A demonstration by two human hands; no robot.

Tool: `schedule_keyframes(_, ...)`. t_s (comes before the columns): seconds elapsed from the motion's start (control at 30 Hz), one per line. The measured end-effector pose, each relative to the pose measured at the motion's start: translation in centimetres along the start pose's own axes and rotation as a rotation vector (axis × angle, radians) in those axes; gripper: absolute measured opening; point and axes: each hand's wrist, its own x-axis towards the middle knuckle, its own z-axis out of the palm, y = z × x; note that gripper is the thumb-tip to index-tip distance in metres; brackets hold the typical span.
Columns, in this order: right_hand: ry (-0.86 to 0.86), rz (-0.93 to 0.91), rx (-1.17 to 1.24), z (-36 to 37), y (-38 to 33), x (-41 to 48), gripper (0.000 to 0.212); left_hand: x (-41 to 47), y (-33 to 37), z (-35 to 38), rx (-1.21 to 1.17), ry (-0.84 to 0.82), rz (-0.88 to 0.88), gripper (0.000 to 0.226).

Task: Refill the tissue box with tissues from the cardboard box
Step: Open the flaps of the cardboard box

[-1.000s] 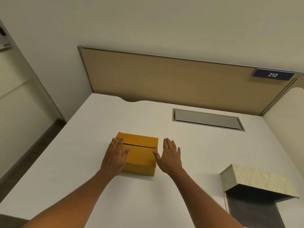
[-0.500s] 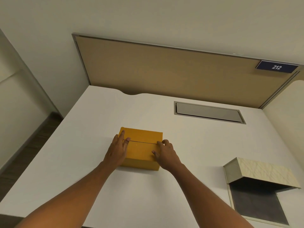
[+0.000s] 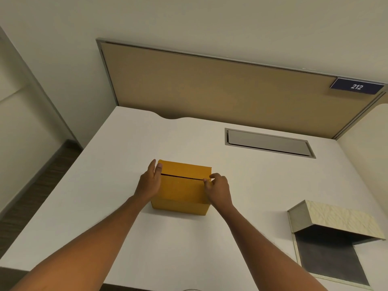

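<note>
We start with the white bench (image 3: 109,217), which carries everything. At its right edge sits the tissue box (image 3: 336,219), pale and patterned, with a dark opening showing below its lid; we cannot tell from here whether it is empty. Well apart from it, near the middle of the bench, stands the cardboard box (image 3: 181,191), yellow-brown, its two top flaps meeting along a dark seam (image 3: 182,177) that has opened only to a thin slit.

We judge the cardboard box to be light and fairly stiff: thin board that holds its shape but would dent under a hard squeeze, with a dry surface that should not slip. The tissues inside, not yet visible, would be soft and light. The place to take hold is the free edge of a flap at either end of the seam.

Our left hand (image 3: 149,181) lies open and flat against the box's left side, fingers pointing away, its grip not closed on anything. Our right hand (image 3: 218,189) is at the right end of the seam, fingertips curled and pinching at the flap edge there.
</note>
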Motion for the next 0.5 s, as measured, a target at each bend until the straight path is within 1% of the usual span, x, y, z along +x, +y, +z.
schedule_keyframes(0.13,0.043,-0.132,0.001,-0.3,0.8,-1.7,0.022,1.0,0.4,-1.1,-0.131,0.004,-0.095,0.062)
schedule_keyframes(0.27,0.08,-0.274,0.032,-0.3,2.0,-4.0,0.015,1.9,0.4,-1.7,-0.186,-0.037,-0.166,0.067)
schedule_keyframes(0.33,0.062,-0.366,0.016,-0.1,2.8,-5.1,0.014,1.9,0.4,-1.8,-0.169,-0.065,-0.164,0.065)
schedule_keyframes(0.4,0.044,-0.45,-0.007,0.2,3.7,-6.0,0.013,1.8,0.1,-1.5,-0.116,-0.083,-0.127,0.057)
schedule_keyframes(0.5,-0.02,-0.524,-0.038,0.5,5.1,-6.9,0.014,1.6,-0.2,-0.8,0.044,-0.067,-0.087,0.061)
